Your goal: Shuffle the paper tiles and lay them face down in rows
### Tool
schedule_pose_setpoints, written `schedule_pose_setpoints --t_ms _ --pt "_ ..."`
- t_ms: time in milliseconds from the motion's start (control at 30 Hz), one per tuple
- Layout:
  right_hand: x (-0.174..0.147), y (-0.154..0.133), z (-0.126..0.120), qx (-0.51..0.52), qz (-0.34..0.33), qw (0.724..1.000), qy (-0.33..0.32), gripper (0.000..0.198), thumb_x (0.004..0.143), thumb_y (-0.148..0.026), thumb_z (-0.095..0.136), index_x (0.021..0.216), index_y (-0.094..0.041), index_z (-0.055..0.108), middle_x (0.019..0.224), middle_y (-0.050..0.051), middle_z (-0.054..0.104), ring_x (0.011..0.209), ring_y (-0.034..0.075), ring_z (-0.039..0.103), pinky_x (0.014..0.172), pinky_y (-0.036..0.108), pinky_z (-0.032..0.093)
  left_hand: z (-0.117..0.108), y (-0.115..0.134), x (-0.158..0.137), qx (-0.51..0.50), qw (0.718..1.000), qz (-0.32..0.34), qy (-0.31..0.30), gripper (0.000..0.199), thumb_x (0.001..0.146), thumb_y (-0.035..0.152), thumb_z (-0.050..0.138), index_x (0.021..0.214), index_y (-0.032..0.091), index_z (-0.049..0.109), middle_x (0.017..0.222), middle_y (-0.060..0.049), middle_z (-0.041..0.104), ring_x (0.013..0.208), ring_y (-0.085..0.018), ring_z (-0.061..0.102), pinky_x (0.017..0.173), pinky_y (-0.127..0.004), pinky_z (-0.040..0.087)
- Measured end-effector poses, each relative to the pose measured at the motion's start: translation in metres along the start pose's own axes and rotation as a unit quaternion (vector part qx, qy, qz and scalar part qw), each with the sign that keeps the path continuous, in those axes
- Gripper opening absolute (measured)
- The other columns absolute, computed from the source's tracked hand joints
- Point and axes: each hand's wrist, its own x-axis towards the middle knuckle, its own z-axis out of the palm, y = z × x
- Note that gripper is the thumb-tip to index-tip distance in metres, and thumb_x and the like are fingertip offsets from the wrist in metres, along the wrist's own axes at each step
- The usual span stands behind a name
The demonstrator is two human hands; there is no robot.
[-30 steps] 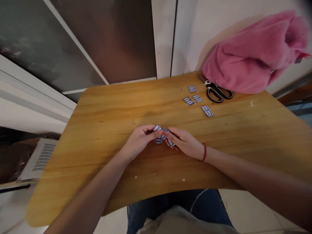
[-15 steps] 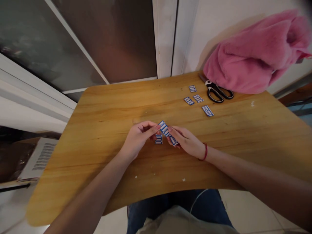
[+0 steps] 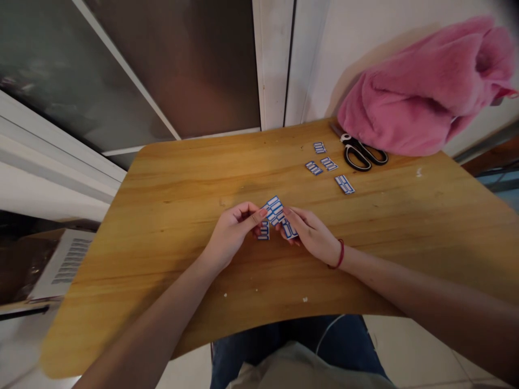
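Over the middle of the wooden table (image 3: 174, 183), my left hand (image 3: 229, 232) pinches the left edge of a small label sheet (image 3: 274, 209), white rectangles bordered in blue. My right hand (image 3: 310, 232) is closed with thumb and fingers at the sheet's right side. Another label piece (image 3: 290, 231) shows just below, at my right fingertips. Partly behind my left fingers is one more label piece (image 3: 264, 232); whether it is held or lies on the table I cannot tell.
Several cut label pieces (image 3: 344, 184) lie toward the back right. Beside them are black-handled scissors (image 3: 359, 154), blades partly under a pink plush cloth (image 3: 409, 97). Small white scraps (image 3: 305, 299) dot the front. A box (image 3: 65, 262) stands left of the table.
The label pieces between my fingers have shifted apart, and the upper sheet now shows as a wider block with more rectangles. Both hands stay nearly in place.
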Motion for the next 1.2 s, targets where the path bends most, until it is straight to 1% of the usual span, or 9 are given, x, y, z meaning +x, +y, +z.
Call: schedule_pose_setpoints --t_ms 167,333,533,767,833,900,1033,1133,1200 --pt "0.0006 -0.0017 -0.0007 0.003 0.007 1.0 0.006 0.045 0.092 -0.055 0.036 0.078 -0.015 0.051 0.059 -0.001 0.047 0.045 0.006 0.041 0.04 0.019 0.03 -0.0015 0.0026 0.0003 0.014 1.0 0.014 0.007 0.028 0.073 0.04 0.071 0.066 0.016 0.059 0.06 0.003 0.055 0.056 -0.008 0.049 0.055 -0.021 0.042" --pt "0.001 -0.0012 -0.0001 0.002 -0.001 1.0 -0.006 0.046 0.092 -0.057 0.036 0.077 -0.015 0.049 0.061 -0.001 0.048 0.045 0.006 0.041 0.041 0.019 0.032 -0.0008 0.0005 0.0 0.019 1.0 0.008 -0.006 0.026 0.076 0.041 0.069 0.071 0.016 0.061 0.065 0.002 0.057 0.058 -0.008 0.051 0.056 -0.022 0.044" --pt "0.0013 0.003 -0.001 -0.045 -0.022 0.999 -0.008 0.045 0.095 -0.054 0.034 0.076 -0.016 0.049 0.059 -0.001 0.048 0.047 0.007 0.042 0.044 0.02 0.033 0.0002 -0.0033 0.0007 0.001 0.998 0.022 -0.052 0.023 0.077 0.037 0.07 0.081 0.017 0.06 0.066 0.001 0.064 0.056 -0.01 0.057 0.055 -0.023 0.048" --pt "-0.0002 0.006 -0.0023 -0.116 -0.066 0.991 -0.023 0.041 0.098 -0.048 0.032 0.081 -0.016 0.051 0.062 -0.001 0.051 0.051 0.007 0.046 0.05 0.02 0.037 0.0042 -0.0009 -0.0009 0.007 0.999 0.027 -0.038 0.023 0.073 0.035 0.073 0.08 0.016 0.061 0.062 0.001 0.064 0.053 -0.01 0.058 0.052 -0.023 0.048" --pt "-0.0005 0.0044 -0.0023 -0.111 -0.061 0.992 -0.026 0.041 0.099 -0.048 0.032 0.083 -0.016 0.051 0.061 -0.001 0.051 0.051 0.007 0.046 0.049 0.02 0.037 0.0041 0.0002 -0.0013 -0.007 0.999 0.018 -0.027 0.022 0.074 0.035 0.072 0.079 0.016 0.063 0.062 0.001 0.063 0.053 -0.01 0.057 0.051 -0.022 0.048" --pt "-0.0001 0.0028 -0.0025 -0.094 -0.048 0.994 -0.031 0.042 0.098 -0.049 0.031 0.082 -0.016 0.051 0.059 -0.001 0.05 0.049 0.007 0.044 0.047 0.02 0.035 0.003 0.0008 -0.0009 -0.048 0.999 0.0 -0.014 0.019 0.075 0.033 0.072 0.078 0.016 0.064 0.063 0.001 0.063 0.053 -0.009 0.057 0.05 -0.021 0.048" --pt "0.0014 0.0013 -0.0028 -0.08 -0.034 0.995 -0.037 0.046 0.097 -0.053 0.03 0.073 -0.017 0.045 0.054 -0.002 0.046 0.045 0.007 0.039 0.044 0.02 0.031 -0.001 0.002 0.0014 -0.117 0.993 -0.023 0.009 0.018 0.073 0.029 0.074 0.076 0.016 0.063 0.061 0.003 0.06 0.052 -0.007 0.055 0.049 -0.018 0.047" --pt "0.0017 0.0008 -0.0022 -0.075 -0.024 0.997 -0.026 0.046 0.096 -0.053 0.031 0.071 -0.017 0.043 0.053 -0.003 0.045 0.045 0.006 0.039 0.043 0.019 0.031 -0.0034 0.004 0.0019 -0.129 0.991 -0.01 0.019 0.02 0.072 0.029 0.075 0.074 0.016 0.06 0.06 0.004 0.059 0.05 -0.006 0.054 0.048 -0.017 0.047" --pt "0.0017 0.0004 -0.0017 -0.062 -0.014 0.998 -0.022 0.045 0.096 -0.053 0.032 0.072 -0.017 0.044 0.055 -0.003 0.046 0.045 0.006 0.04 0.042 0.019 0.031 -0.0033 0.0052 0.0007 -0.108 0.994 -0.004 -0.005 0.02 0.074 0.03 0.074 0.075 0.016 0.059 0.06 0.004 0.06 0.051 -0.006 0.055 0.048 -0.017 0.047"
